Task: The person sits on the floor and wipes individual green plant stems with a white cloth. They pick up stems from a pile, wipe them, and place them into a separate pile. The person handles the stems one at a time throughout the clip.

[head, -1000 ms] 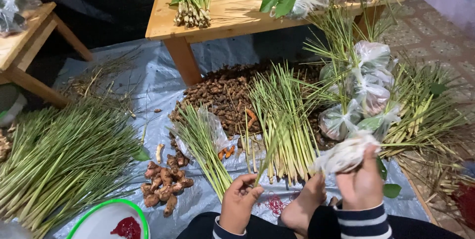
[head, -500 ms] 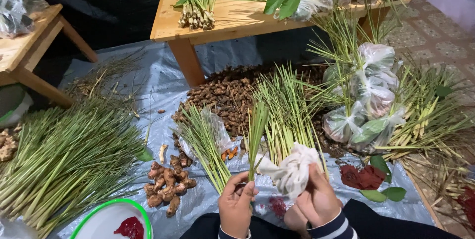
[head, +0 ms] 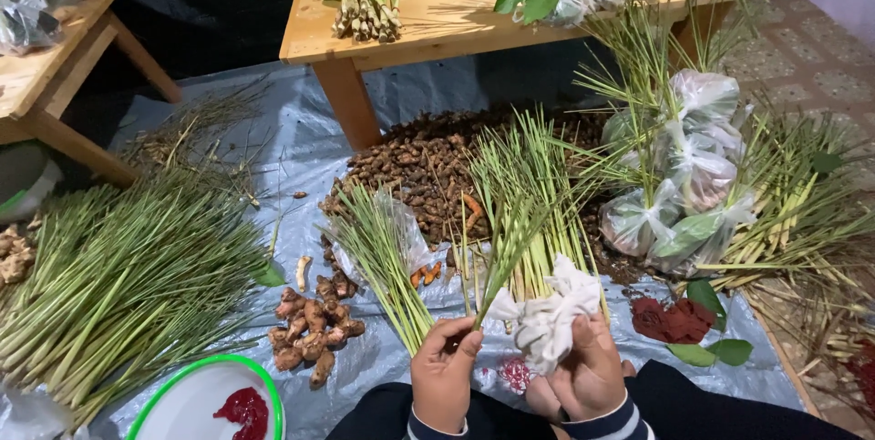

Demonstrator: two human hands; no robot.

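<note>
Low in the centre, my right hand (head: 588, 372) grips a crumpled clear plastic bag (head: 556, 308) by its bunched top. Several green lemongrass stalks (head: 507, 244) stick up out of that bag. My left hand (head: 445, 374) pinches the bottom of those stalks right beside the bag, fingers closed on them. Both hands hover over a grey plastic sheet (head: 301, 144) spread on the ground.
A big lemongrass heap (head: 118, 276) lies left, smaller bundles (head: 383, 253) ahead. Ginger-like roots (head: 314, 326), a brown root pile (head: 419, 162), tied filled bags (head: 688, 176), red chillies (head: 665, 317), a green-rimmed white bowl (head: 196, 399) and wooden tables (head: 437, 21) surround me.
My right hand has carried the bag from the right to the centre in front of me, and my left hand has closed onto the lemongrass stalks at the bag.
</note>
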